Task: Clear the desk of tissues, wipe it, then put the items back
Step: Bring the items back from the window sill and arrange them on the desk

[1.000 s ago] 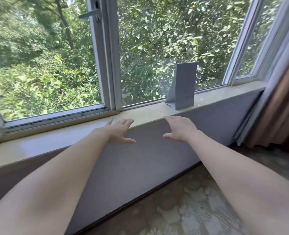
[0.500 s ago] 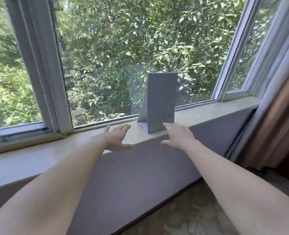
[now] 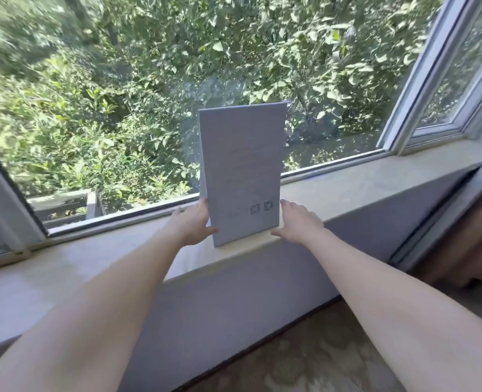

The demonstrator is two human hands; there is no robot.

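A pale grey folded card (image 3: 241,176) stands upright on the stone window sill (image 3: 361,185), leaning toward the glass. My left hand (image 3: 191,222) is at the card's lower left edge, with the thumb across the front corner and the fingers behind it. My right hand (image 3: 297,222) lies with straight fingers just beside the card's lower right edge; whether it touches the card I cannot tell. No tissues and no desk are in view.
The window frame (image 3: 398,128) and glass rise right behind the sill, with trees outside. A brown curtain (image 3: 477,239) hangs at the right. Patterned carpet (image 3: 304,360) covers the floor below the grey wall panel.
I have moved right and closer to the card. Both hands have gone from the sill's front edge to either side of the card, and the left now holds its edge.
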